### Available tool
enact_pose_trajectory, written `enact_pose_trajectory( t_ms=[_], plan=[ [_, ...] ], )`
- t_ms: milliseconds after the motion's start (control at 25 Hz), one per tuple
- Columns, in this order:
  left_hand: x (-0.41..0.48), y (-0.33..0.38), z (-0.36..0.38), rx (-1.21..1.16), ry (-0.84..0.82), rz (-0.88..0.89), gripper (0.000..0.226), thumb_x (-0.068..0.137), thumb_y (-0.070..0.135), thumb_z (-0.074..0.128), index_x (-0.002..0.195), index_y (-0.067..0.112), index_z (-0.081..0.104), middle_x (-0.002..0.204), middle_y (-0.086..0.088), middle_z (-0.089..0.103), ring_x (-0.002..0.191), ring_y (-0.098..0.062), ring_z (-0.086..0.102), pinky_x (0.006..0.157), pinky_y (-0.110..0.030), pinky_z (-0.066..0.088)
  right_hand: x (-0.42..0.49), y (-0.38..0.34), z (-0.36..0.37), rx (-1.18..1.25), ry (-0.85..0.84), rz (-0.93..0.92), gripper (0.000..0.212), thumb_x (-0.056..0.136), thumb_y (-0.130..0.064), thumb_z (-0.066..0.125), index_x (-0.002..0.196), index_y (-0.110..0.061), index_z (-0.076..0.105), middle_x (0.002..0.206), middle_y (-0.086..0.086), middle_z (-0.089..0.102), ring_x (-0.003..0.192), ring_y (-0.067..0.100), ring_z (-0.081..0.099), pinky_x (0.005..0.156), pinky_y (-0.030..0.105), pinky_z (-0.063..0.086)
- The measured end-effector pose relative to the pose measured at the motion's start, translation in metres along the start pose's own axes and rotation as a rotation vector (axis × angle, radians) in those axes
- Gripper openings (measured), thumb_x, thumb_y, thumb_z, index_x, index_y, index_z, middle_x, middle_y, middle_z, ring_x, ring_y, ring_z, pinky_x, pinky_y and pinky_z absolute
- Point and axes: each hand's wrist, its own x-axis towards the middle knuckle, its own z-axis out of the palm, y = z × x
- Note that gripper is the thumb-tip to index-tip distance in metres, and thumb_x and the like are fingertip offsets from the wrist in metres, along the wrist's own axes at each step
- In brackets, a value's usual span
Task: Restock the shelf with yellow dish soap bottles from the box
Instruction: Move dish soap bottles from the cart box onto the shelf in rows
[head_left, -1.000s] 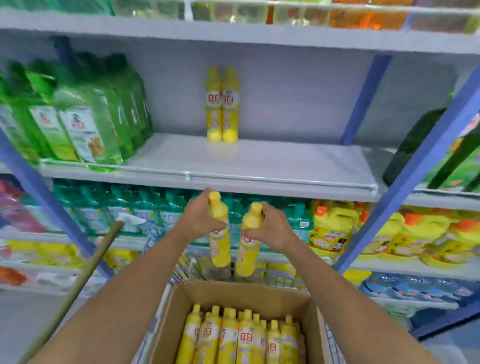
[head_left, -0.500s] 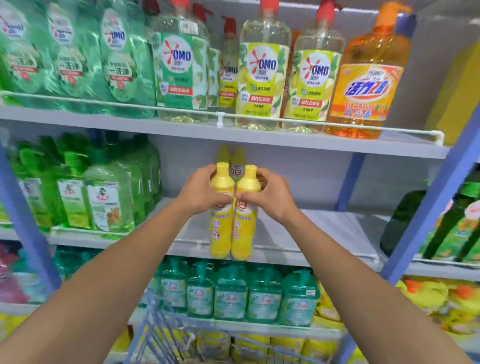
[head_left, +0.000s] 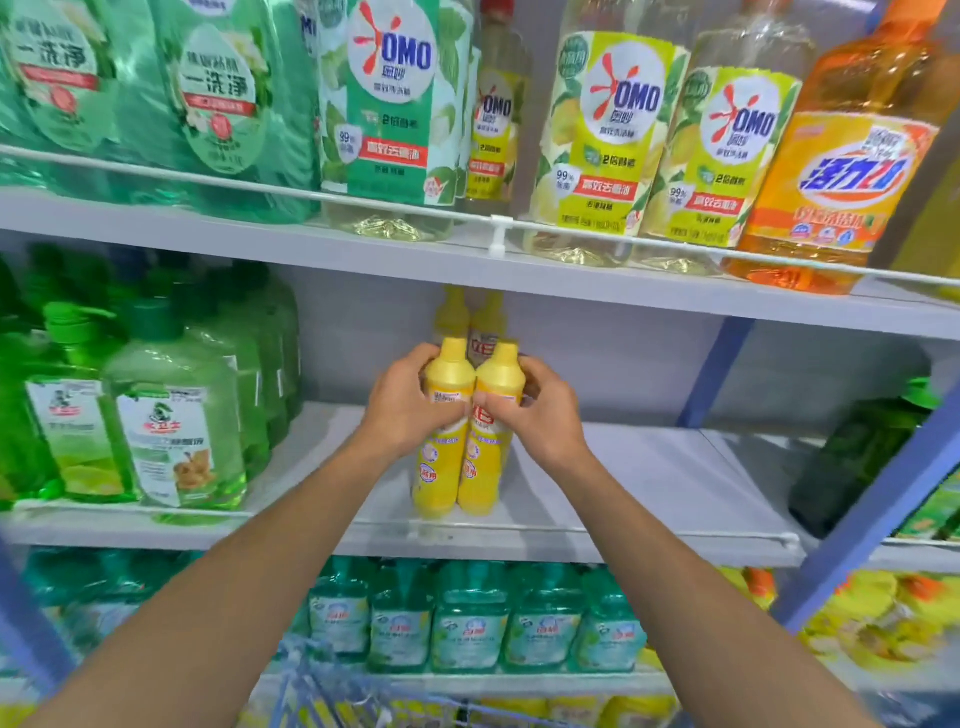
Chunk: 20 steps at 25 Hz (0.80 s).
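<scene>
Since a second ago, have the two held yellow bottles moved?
Yes: the held bottles rose from below the shelf rail to behind it.

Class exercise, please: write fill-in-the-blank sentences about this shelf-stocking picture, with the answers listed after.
1. The two held bottles, gripped by the left hand and the right hand, are ____.
2. Behind them stand ____ more yellow bottles.
3. The orange bottle stands on the shelf ____ the hands.
4. The pump bottles left of the hands are ____.
Answers: yellow, two, above, green.
</scene>
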Motion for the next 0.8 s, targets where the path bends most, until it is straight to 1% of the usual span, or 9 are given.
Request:
enact_pose_trajectory(
  t_ms=[120,200,280,320,400,480,560,680,800],
  plan=[
    [-0.009,-0.021,0.005,-0.157,-0.012,-0.047,0.059,0.062,0.023,0.092,0.112,0.022,0.061,0.099,0.006,0.075,0.085,-0.008,0.073,0.077,-0.033,0.060,-0.014,0.015,0.011,0.066,0.039,0.049,0.061,0.074,-0.025,0.090,0.126,-0.019,0.060,0.108,-0.005,0.074,0.096,0.005,0.071,0.084,0.023,0.057],
    [-0.021,-0.036,0.011,-0.184,-0.042,-0.095,0.057,0.064,0.014,0.092,0.114,0.016,0.063,0.103,0.004,0.074,0.083,0.000,0.071,0.080,-0.028,0.060,-0.029,0.030,0.019,0.044,0.042,0.088,0.065,0.073,-0.029,0.090,0.127,-0.023,0.056,0.111,-0.008,0.072,0.099,0.002,0.069,0.086,0.024,0.058],
    [-0.032,-0.051,0.016,-0.193,-0.060,-0.120,0.056,0.063,0.015,0.093,0.111,0.019,0.065,0.102,0.006,0.074,0.086,0.000,0.070,0.083,-0.027,0.060,-0.044,0.047,0.026,0.006,0.009,0.125,0.063,0.073,-0.034,0.090,0.125,-0.022,0.057,0.112,-0.010,0.071,0.099,0.000,0.069,0.087,0.030,0.060],
    [-0.033,-0.057,0.017,-0.204,-0.070,-0.126,0.057,0.062,0.018,0.094,0.111,0.022,0.065,0.102,0.006,0.074,0.089,-0.002,0.071,0.085,-0.030,0.060,-0.049,0.054,0.028,-0.003,-0.010,0.137,0.062,0.073,-0.034,0.090,0.125,-0.021,0.058,0.113,-0.011,0.071,0.098,-0.001,0.069,0.087,0.031,0.060],
    [-0.033,-0.065,0.018,-0.203,-0.098,-0.132,0.061,0.060,0.024,0.092,0.115,0.025,0.065,0.106,0.007,0.075,0.097,-0.009,0.070,0.090,-0.038,0.059,-0.051,0.062,0.029,-0.009,-0.038,0.143,0.061,0.075,-0.032,0.089,0.126,-0.020,0.059,0.113,-0.010,0.072,0.098,-0.001,0.069,0.087,0.029,0.060],
    [-0.032,-0.068,0.018,-0.182,-0.097,-0.140,0.064,0.060,0.026,0.093,0.117,0.025,0.064,0.107,0.008,0.074,0.099,-0.012,0.070,0.090,-0.041,0.058,-0.046,0.065,0.022,0.005,-0.099,0.146,0.060,0.075,-0.029,0.089,0.126,-0.019,0.059,0.114,-0.009,0.072,0.099,0.000,0.069,0.087,0.027,0.059],
    [-0.031,-0.064,0.022,-0.153,-0.068,-0.151,0.064,0.060,0.026,0.095,0.116,0.025,0.062,0.107,0.008,0.072,0.097,-0.013,0.069,0.086,-0.039,0.060,-0.040,0.068,0.011,0.035,-0.209,0.155,0.058,0.078,-0.028,0.087,0.128,-0.019,0.059,0.118,-0.010,0.072,0.105,0.002,0.069,0.091,0.023,0.056],
    [-0.029,-0.054,0.032,-0.079,0.011,-0.166,0.064,0.061,0.029,0.095,0.114,0.022,0.058,0.106,0.007,0.069,0.094,-0.007,0.067,0.079,-0.028,0.057,-0.034,0.066,-0.002,0.027,-0.344,0.155,0.060,0.084,-0.029,0.082,0.137,-0.022,0.054,0.125,-0.014,0.069,0.113,0.000,0.065,0.092,0.016,0.051],
    [-0.031,-0.055,0.036,-0.093,0.030,-0.194,0.068,0.061,0.029,0.095,0.117,0.022,0.056,0.106,0.009,0.068,0.096,-0.007,0.066,0.080,-0.029,0.057,-0.035,0.067,-0.003,0.103,-0.340,0.178,0.067,0.081,-0.026,0.084,0.138,-0.022,0.049,0.129,-0.012,0.066,0.116,0.002,0.064,0.092,0.016,0.053]
  ],
)
